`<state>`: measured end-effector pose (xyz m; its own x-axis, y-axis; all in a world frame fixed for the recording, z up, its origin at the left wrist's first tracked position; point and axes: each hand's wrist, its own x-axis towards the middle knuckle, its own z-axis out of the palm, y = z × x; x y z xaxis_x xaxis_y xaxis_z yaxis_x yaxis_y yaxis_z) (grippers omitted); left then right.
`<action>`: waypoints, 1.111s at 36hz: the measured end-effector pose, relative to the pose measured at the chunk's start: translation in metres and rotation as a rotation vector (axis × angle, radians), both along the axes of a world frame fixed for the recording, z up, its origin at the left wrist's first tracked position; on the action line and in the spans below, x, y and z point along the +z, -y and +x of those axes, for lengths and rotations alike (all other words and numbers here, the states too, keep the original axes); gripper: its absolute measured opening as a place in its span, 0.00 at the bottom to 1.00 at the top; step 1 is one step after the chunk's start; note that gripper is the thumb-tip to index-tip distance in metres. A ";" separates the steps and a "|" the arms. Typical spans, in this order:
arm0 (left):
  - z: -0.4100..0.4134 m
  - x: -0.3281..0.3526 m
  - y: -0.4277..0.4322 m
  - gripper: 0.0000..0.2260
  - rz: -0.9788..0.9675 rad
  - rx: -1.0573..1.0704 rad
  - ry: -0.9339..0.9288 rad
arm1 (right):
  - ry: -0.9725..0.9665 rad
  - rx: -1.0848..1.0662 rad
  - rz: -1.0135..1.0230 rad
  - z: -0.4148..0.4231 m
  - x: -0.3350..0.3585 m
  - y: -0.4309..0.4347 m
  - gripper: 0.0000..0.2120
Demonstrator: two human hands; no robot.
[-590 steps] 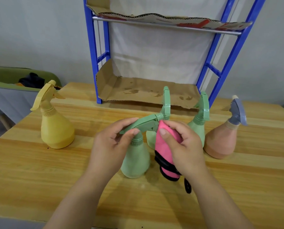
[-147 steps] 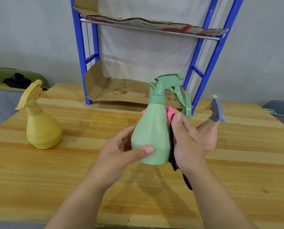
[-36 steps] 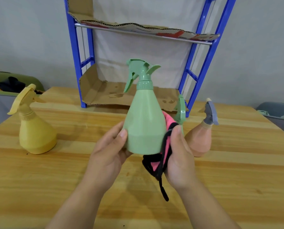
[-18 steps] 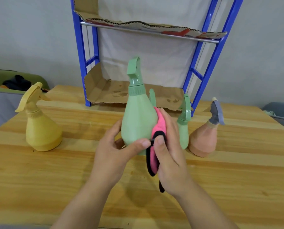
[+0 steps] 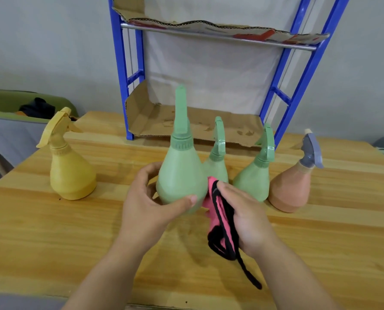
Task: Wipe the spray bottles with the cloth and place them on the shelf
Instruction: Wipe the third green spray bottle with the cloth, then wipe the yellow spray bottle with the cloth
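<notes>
Standing upright above the table (image 5: 41,231), the green bottle (image 5: 182,175) is gripped round its wide lower body by the left hand (image 5: 144,209). The thumb is laid across the near face close to the base, and the fingers are curled round the left side. The pink, black-edged cloth (image 5: 215,217) is bunched in the right hand (image 5: 249,218), whose fingers are folded over it. Its upper end is pressed against the bottle's lower right side, and a black strap is left hanging below the hand. Compared with half a second earlier, the right hand and cloth are seen lower on the bottle, near the base rather than at mid-body. A second earlier the trigger was turned to the left; now it is seen edge-on. Four other bottles are stood before the shelf (image 5: 121,86): a yellow bottle (image 5: 71,173) well to the left, a second green bottle (image 5: 217,153) just behind the held one, a third green bottle (image 5: 253,180) beside it, and a peach bottle (image 5: 291,186) at the right. Much of the second green bottle's body is hidden by the held bottle and the cloth. The left fingertips are covered by the bottle, and whether its base touches the table cannot be told. The shelf's top is cut off at the upper edge of the view.
</notes>
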<state>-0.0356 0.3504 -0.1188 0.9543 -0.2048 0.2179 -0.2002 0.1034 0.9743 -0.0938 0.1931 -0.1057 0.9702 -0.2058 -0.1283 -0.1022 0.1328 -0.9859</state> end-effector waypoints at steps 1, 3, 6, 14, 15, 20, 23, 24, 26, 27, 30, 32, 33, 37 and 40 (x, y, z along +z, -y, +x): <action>0.002 -0.002 -0.001 0.36 0.026 0.015 0.006 | 0.003 -0.001 -0.048 0.000 0.001 0.001 0.13; 0.007 -0.006 -0.003 0.36 0.074 0.038 0.020 | 0.010 -0.004 -0.107 0.000 0.002 0.003 0.13; 0.015 -0.012 -0.004 0.36 0.160 0.061 0.048 | 0.015 -0.004 -0.251 0.001 0.001 0.007 0.09; 0.040 -0.041 -0.007 0.36 0.360 0.117 0.108 | -0.023 -0.073 -0.651 0.006 -0.003 0.016 0.19; 0.042 -0.043 -0.006 0.35 0.377 0.117 0.115 | -0.016 -0.074 -0.669 0.006 -0.003 0.017 0.19; 0.050 -0.050 -0.005 0.34 0.429 0.084 0.127 | 0.006 -0.072 -0.722 0.009 -0.007 0.018 0.20; 0.054 -0.051 -0.005 0.33 0.450 0.060 0.102 | 0.019 -0.065 -0.754 0.010 -0.009 0.019 0.20; 0.055 -0.049 -0.004 0.33 0.459 0.052 0.090 | 0.018 -0.062 -0.762 0.010 -0.009 0.019 0.20; 0.058 -0.047 -0.003 0.35 0.508 0.037 0.070 | 0.005 -0.054 -0.767 0.011 -0.010 0.019 0.20; 0.060 -0.045 -0.003 0.38 0.553 0.034 0.063 | 0.000 -0.049 -0.768 0.011 -0.010 0.019 0.20; 0.066 -0.040 -0.001 0.42 0.666 0.053 0.056 | -0.006 -0.036 -0.792 0.012 -0.011 0.018 0.20; 0.068 -0.039 0.000 0.42 0.707 0.063 0.040 | -0.008 -0.025 -0.813 0.012 -0.011 0.017 0.21; 0.069 -0.039 0.001 0.42 0.724 0.070 0.042 | -0.005 -0.015 -0.826 0.012 -0.012 0.017 0.21; 0.074 -0.036 0.004 0.42 0.787 0.088 0.087 | 0.029 0.045 -0.923 0.013 -0.012 0.015 0.21; 0.075 -0.033 0.003 0.40 0.838 0.067 0.125 | 0.034 0.074 -0.972 0.014 -0.010 0.012 0.22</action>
